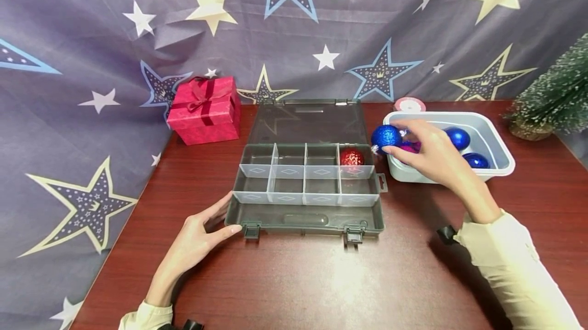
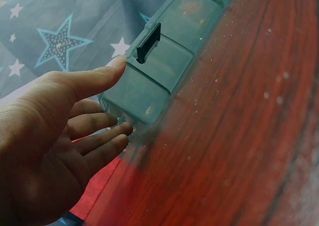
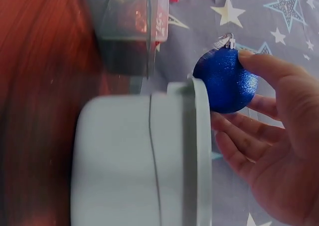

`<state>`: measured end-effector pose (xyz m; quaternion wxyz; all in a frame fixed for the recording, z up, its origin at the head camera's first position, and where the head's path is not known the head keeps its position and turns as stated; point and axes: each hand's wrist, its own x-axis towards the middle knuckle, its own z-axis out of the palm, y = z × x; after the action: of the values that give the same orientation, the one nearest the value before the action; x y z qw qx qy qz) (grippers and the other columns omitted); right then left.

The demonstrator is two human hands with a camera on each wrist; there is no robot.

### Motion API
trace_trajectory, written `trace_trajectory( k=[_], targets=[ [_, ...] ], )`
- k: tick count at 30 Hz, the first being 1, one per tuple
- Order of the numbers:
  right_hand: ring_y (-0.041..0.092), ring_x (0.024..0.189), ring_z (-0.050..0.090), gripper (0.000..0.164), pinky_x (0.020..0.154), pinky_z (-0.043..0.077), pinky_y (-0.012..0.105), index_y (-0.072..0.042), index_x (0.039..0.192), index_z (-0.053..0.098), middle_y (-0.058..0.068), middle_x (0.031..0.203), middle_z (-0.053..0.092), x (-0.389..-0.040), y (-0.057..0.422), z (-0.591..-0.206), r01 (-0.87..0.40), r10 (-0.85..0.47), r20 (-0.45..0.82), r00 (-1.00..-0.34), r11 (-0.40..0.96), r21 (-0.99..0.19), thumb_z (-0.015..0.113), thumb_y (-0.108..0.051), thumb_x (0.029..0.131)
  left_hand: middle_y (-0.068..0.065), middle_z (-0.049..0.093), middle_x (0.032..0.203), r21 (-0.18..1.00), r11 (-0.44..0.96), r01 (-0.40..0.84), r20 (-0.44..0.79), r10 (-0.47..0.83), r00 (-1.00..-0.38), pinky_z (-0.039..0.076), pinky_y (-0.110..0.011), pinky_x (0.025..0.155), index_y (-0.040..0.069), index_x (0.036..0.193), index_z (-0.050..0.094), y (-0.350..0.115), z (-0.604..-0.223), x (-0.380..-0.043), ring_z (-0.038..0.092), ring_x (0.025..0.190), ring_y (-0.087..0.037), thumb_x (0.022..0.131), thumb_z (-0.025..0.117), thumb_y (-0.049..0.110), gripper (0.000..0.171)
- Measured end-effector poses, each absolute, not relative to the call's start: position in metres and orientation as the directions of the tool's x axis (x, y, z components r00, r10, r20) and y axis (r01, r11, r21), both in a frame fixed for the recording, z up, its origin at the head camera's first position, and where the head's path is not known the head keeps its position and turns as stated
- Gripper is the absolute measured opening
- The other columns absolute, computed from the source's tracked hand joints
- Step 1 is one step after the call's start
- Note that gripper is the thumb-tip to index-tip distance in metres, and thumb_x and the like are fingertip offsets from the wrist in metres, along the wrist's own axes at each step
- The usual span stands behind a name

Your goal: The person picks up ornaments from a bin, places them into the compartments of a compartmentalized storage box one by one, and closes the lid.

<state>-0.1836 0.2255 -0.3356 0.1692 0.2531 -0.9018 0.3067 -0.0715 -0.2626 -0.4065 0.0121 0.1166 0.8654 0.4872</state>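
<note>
Blue ball (image 1: 386, 136) is at the left rim of the tub (image 1: 408, 173) in the head view, pinched by the right hand (image 1: 432, 151). I judge the step as carrying it to the box (image 1: 271, 216); next probably calls for shifting left, then lowering it into 1 compartment without the red ball (image 1: 351, 157). Left wrist view: I see the left hand (image 2: 65, 121) with fingers spread, thumb beside a latch (image 2: 148, 44). Right wrist view: the thumb presses near the ball's cap (image 3: 231, 42), palm facing it.

No words or numbers could be read. Small crown signs (image 1: 95, 206) stood within stars on the grey-purple fabric backdrop (image 1: 294, 44); diamond marks (image 1: 289, 172) stood on clear plastic divider strips (image 1: 296, 198) in the smoky rectangular plastic box (image 1: 266, 215).
</note>
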Motion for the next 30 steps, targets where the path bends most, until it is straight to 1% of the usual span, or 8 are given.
trace_trajectory(
  k=[6, 11, 14, 17, 20, 24, 27, 30],
  targets=[
    [0.037, 0.099, 0.07, 0.053, 0.093, 0.054, 0.058, 0.0, 0.134, 0.064, 0.021, 0.126, 0.066, -0.189, 0.207, -0.334, -0.575, -0.391, 0.438, -0.81, 0.68, -0.456, 0.085, -0.017, 0.088, -0.009, 0.064, 0.139, 0.834, 0.515, 0.197, 0.1, 0.21, -0.973, 0.048, -0.014, 0.098, 0.014, 0.156, 0.049, -0.264, -0.406, -0.072, 0.064, 0.122, -0.023, 0.091, 0.083, 0.023, 0.074],
    [0.034, 0.098, 0.068, 0.052, 0.09, 0.056, 0.055, 0.0, 0.132, 0.065, 0.018, 0.115, 0.069, -0.194, 0.192, -0.334, -0.597, -0.43, 0.421, -0.798, 0.658, -0.459, 0.084, -0.021, 0.089, -0.01, 0.064, 0.139, 0.828, 0.523, 0.201, 0.102, 0.211, -0.972, 0.048, -0.014, 0.098, 0.015, 0.156, 0.049, -0.264, -0.406, -0.072, 0.064, 0.121, -0.023, 0.091, 0.083, 0.023, 0.073],
    [0.03, 0.094, 0.067, 0.05, 0.087, 0.056, 0.049, 0.0, 0.132, 0.065, 0.014, 0.108, 0.069, -0.196, 0.184, -0.335, -0.599, -0.445, 0.404, -0.799, 0.648, -0.471, 0.084, -0.022, 0.09, -0.01, 0.064, 0.139, 0.833, 0.517, 0.2, 0.101, 0.214, -0.972, 0.048, -0.014, 0.098, 0.015, 0.156, 0.049, -0.264, -0.406, -0.072, 0.064, 0.122, -0.023, 0.091, 0.083, 0.023, 0.073],
    [0.028, 0.092, 0.064, 0.051, 0.082, 0.055, 0.045, -0.001, 0.133, 0.065, 0.012, 0.106, 0.067, -0.198, 0.176, -0.338, -0.595, -0.458, 0.38, -0.803, 0.652, -0.47, 0.083, -0.026, 0.092, -0.01, 0.064, 0.139, 0.837, 0.51, 0.199, 0.1, 0.216, -0.971, 0.047, -0.014, 0.099, 0.014, 0.156, 0.049, -0.264, -0.407, -0.072, 0.064, 0.122, -0.023, 0.091, 0.083, 0.023, 0.074],
    [0.029, 0.095, 0.065, 0.052, 0.081, 0.057, 0.045, -0.002, 0.133, 0.064, 0.014, 0.11, 0.066, -0.2, 0.168, -0.34, -0.588, -0.467, 0.356, -0.809, 0.648, -0.485, 0.082, -0.028, 0.092, -0.01, 0.064, 0.139, 0.836, 0.51, 0.202, 0.103, 0.217, -0.971, 0.047, -0.014, 0.099, 0.014, 0.156, 0.049, -0.264, -0.407, -0.072, 0.064, 0.122, -0.023, 0.091, 0.083, 0.022, 0.073],
    [0.03, 0.102, 0.068, 0.053, 0.089, 0.058, 0.048, -0.001, 0.134, 0.064, 0.017, 0.119, 0.066, -0.203, 0.157, -0.342, -0.574, -0.475, 0.325, -0.817, 0.624, -0.53, 0.081, -0.029, 0.093, -0.01, 0.064, 0.139, 0.833, 0.514, 0.203, 0.103, 0.215, -0.971, 0.048, -0.015, 0.099, 0.014, 0.155, 0.049, -0.264, -0.407, -0.072, 0.064, 0.122, -0.023, 0.091, 0.083, 0.022, 0.073],
    [0.031, 0.104, 0.069, 0.055, 0.092, 0.059, 0.049, 0.0, 0.135, 0.063, 0.017, 0.121, 0.066, -0.206, 0.149, -0.344, -0.564, -0.48, 0.306, -0.822, 0.612, -0.555, 0.082, -0.029, 0.093, -0.01, 0.064, 0.139, 0.833, 0.516, 0.198, 0.099, 0.213, -0.972, 0.048, -0.015, 0.099, 0.014, 0.156, 0.049, -0.263, -0.407, -0.072, 0.063, 0.123, -0.023, 0.091, 0.083, 0.022, 0.073],
    [0.032, 0.103, 0.07, 0.055, 0.091, 0.059, 0.049, -0.001, 0.135, 0.063, 0.017, 0.121, 0.066, -0.207, 0.143, -0.345, -0.554, -0.481, 0.292, -0.827, 0.609, -0.567, 0.082, -0.028, 0.092, -0.01, 0.063, 0.139, 0.835, 0.513, 0.199, 0.098, 0.216, -0.971, 0.048, -0.015, 0.099, 0.014, 0.156, 0.049, -0.263, -0.407, -0.072, 0.063, 0.123, -0.023, 0.091, 0.083, 0.022, 0.073]
  ],
)
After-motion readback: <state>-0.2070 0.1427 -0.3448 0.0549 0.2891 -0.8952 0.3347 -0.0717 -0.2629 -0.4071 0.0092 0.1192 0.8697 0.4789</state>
